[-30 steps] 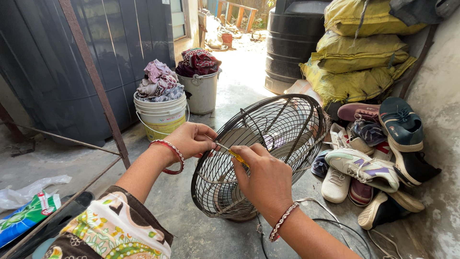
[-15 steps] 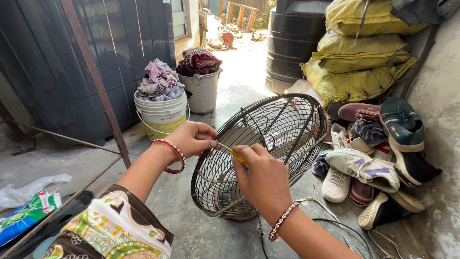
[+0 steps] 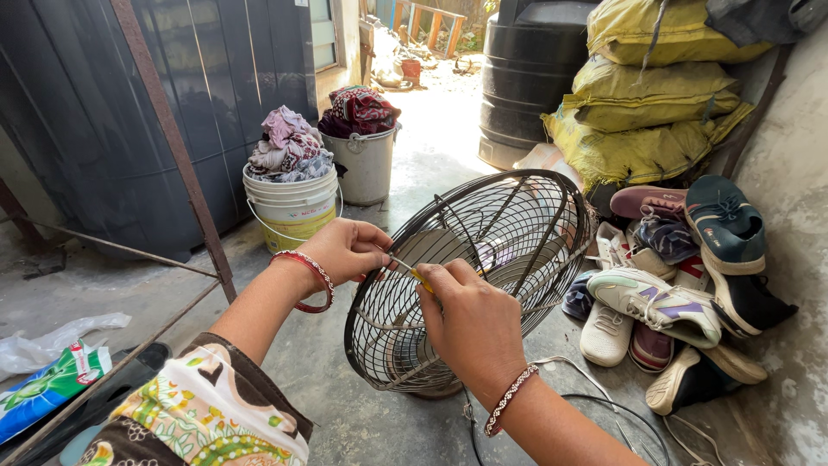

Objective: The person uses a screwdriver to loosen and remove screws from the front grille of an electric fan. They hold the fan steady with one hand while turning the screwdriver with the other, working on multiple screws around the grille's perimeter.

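A round black wire fan cage (image 3: 509, 233) stands tilted on the concrete floor in front of me. My left hand (image 3: 345, 250), with a red bangle at the wrist, grips the cage's rim at its upper left. My right hand (image 3: 470, 319), with a beaded bracelet, is closed on a small yellow-handled screwdriver (image 3: 412, 272). Its thin metal tip points left at the rim, close to my left fingers. The fan's hub shows through the wires.
Two buckets (image 3: 293, 207) piled with clothes stand behind the fan. A heap of shoes (image 3: 673, 285) lies at the right, under stuffed yellow sacks (image 3: 647, 95) and beside a black tank (image 3: 526, 78). A rusty metal bar (image 3: 181, 164) leans at the left. Cables (image 3: 595, 406) trail on the floor.
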